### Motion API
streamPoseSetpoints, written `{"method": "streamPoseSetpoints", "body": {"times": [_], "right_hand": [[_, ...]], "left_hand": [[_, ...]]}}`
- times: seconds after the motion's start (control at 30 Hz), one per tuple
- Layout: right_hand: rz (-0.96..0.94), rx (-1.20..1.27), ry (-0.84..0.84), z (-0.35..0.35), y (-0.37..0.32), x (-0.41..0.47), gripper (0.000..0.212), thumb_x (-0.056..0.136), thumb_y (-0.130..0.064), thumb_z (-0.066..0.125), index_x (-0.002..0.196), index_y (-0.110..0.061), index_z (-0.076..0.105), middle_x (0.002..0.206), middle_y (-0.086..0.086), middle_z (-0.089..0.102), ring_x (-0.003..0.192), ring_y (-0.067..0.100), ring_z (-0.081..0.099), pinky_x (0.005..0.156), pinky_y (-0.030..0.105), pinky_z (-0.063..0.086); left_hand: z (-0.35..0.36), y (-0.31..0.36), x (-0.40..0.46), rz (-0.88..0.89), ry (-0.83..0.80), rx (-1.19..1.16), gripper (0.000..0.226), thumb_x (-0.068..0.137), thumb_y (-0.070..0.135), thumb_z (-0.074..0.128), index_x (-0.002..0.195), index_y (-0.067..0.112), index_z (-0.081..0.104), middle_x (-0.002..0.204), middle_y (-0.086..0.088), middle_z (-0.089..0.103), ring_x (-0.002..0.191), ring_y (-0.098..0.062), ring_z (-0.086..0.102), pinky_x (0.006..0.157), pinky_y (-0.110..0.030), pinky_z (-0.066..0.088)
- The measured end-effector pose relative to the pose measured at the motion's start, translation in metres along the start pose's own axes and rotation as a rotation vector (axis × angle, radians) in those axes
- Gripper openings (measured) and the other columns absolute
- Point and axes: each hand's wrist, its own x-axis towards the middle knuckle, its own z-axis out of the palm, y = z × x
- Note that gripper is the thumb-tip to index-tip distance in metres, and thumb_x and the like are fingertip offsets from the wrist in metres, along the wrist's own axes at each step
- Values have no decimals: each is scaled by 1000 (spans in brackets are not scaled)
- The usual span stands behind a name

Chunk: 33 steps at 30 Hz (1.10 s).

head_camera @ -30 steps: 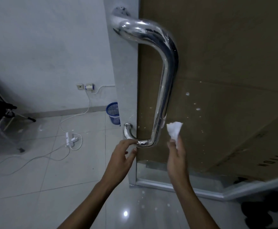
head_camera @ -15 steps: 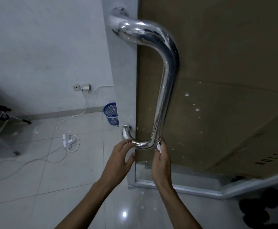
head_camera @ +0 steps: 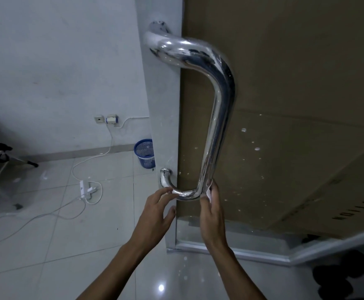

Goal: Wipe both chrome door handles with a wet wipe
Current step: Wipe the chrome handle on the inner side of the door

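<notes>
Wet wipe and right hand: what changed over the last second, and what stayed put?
The right hand moved left and slightly down from beside the door handle, pressing the wet wipe against its lower bend. The wipe, earlier sticking up above the fingers, is now mostly hidden, with only a white edge showing. The left hand stayed with its fingertips on the handle's lower curve. The blue basket did not move.

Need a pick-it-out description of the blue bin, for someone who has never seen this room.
Start at the door edge with the chrome handle. Look past its lower mount to the white wall behind, where the tiled floor meets it. The blue mesh wastebasket stands there, right of the white cable and power strip, and is the only blue container in view.
</notes>
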Motion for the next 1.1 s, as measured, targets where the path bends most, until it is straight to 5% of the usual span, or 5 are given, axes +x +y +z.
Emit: {"method": "streamPoseSetpoints", "body": {"times": [0.17,0.57,0.73,0.9,1.1], "right_hand": [[-100,61,-26,-5,-27,11,64,89,-62,30,149,-40,22,156,-14,28,139,-10,25,108,5,24],[-32,41,-116,4,1,16,61,82,-34,50,140,-25,33,140,0,47,128,12,45,112,42,35],[-100,60,-162,-8,-15,29,51,84,-41,40,134,-49,39,132,-28,52,123,-7,46,93,3,36],[-72,69,-210,-28,1,27,52,94,-35,34,144,-44,28,149,-30,33,134,-18,29,103,0,25],[-130,-148,-64,-37,7,20,36,90,-50,55,125,-53,51,126,-36,56,124,-9,49,97,4,37]], "left_hand": [[1,-1,0,0,-3,-12,34,95,21,59,129,28,56,146,5,43,133,-13,39,105,-19,27],[-2,-2,1,12,-12,-6,29,96,20,57,124,28,58,145,5,45,132,-12,41,105,-17,27],[-3,0,1,14,-4,-4,30,96,20,58,125,25,59,143,5,47,131,-12,42,105,-15,27],[-6,4,5,9,2,-25,29,96,21,58,124,24,60,137,5,52,126,-7,43,94,5,19],[-10,6,5,10,-1,-35,28,96,20,57,124,24,61,136,5,53,124,-5,42,94,7,17]]}}
